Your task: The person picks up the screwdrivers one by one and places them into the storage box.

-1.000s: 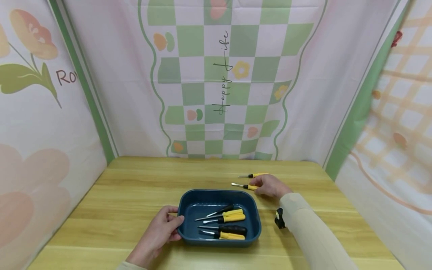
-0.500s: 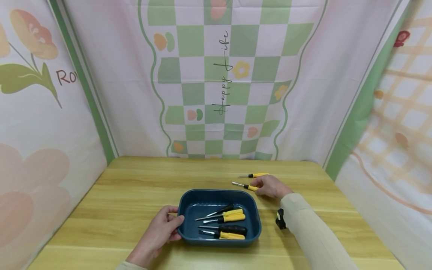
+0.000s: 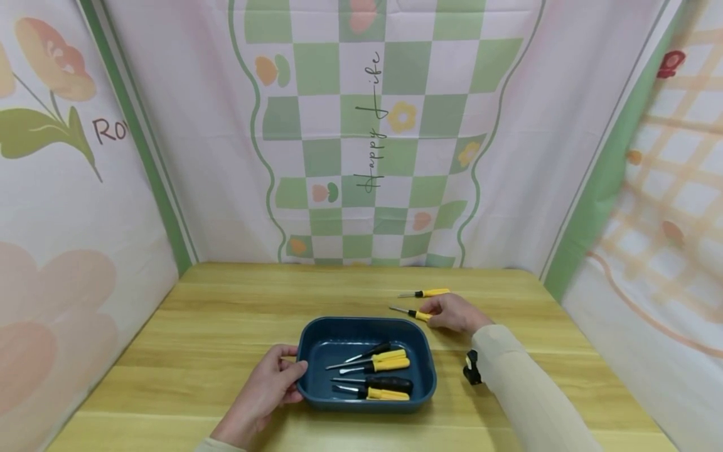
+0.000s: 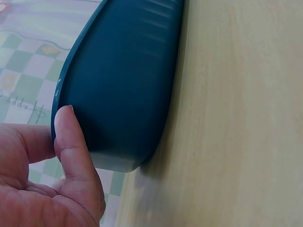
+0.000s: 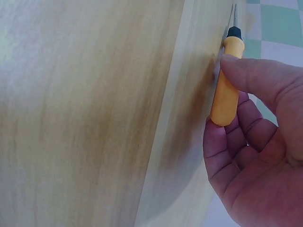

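My left hand [image 3: 270, 384] pinches the left rim of a dark blue rectangular tray [image 3: 367, 408], thumb over the edge; the left wrist view shows the thumb [image 4: 71, 137] on the rim. Inside the tray lie several screwdrivers, some with yellow handles [image 3: 390, 364] and others with black handles [image 3: 390, 384]. Behind the tray's right side, my right hand [image 3: 454, 312] pinches the yellow handle of a screwdriver [image 5: 227, 90] between thumb and fingers, its metal shaft pointing left. Another yellow-handled screwdriver [image 3: 433, 292] lies on the table just behind that hand.
The wooden table [image 3: 237, 314] carries everything. Patterned fabric [image 3: 316, 125] hangs behind it and along both sides. A small black object [image 3: 472, 367] sits at my right sleeve [image 3: 519, 370].
The screwdriver in my right hand has tilted a little, its tip shifting slightly right. The right hand itself has barely moved; the left hand and tray stay in place.
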Tool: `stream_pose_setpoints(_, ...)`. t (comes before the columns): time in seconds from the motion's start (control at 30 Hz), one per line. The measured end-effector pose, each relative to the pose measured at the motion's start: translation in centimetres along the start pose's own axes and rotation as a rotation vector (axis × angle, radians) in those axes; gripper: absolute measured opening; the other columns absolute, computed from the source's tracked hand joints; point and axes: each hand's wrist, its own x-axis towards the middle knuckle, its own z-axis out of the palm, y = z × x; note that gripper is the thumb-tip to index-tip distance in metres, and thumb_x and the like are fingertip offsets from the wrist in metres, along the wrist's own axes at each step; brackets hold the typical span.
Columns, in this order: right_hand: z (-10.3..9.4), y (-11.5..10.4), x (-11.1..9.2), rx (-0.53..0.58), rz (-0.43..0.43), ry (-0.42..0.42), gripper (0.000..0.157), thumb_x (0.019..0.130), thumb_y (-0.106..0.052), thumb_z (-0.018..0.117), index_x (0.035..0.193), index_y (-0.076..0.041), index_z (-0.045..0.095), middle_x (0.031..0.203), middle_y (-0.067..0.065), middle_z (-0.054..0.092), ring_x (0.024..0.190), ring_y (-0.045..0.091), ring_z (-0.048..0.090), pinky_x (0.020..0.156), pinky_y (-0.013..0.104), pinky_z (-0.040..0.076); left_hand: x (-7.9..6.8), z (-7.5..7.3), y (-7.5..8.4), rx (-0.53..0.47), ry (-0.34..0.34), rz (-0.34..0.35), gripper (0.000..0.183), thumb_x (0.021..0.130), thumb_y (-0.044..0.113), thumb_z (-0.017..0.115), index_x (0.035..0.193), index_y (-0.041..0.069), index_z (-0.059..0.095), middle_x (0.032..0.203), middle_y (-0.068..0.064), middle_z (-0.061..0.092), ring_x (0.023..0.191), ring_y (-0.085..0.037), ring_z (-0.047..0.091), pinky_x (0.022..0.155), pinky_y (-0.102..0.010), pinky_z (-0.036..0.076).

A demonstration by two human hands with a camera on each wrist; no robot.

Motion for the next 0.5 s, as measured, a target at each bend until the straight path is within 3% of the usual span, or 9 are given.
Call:
stream_pose_setpoints(0.27,-0.17,-0.33,-0.67,0.023,-0.015,0.003,0.028,0.092,-0.009,0.076,0.12,-0.003,0.075,0.121,0.014,0.073,0.113,0.031,0.067,0.1,0.053,0.055,-0.1,0.0,0.06,0.009,0.009,-0.008,0.04,0.104,0.014,0.062,0.139,0.0,0.05,0.103,-0.015,0.057,0.072,-0.021,0.061,0.062,-0.031,0.062)
stream_pose_setpoints(0.5,-0.32,-0.63,-1.03,0.081,-0.008,0.017,0.03,0.092,-0.011,0.076,0.121,-0.004,0.075,0.116,0.01,0.075,0.098,0.017,0.064,0.09,0.041,0.057,-0.04,-0.06,-0.06,0.0,0.003,-0.003,0.04,0.104,0.013,0.062,0.14,0.0,0.05,0.102,-0.014,0.057,0.072,-0.02,0.06,0.061,-0.03,0.061)
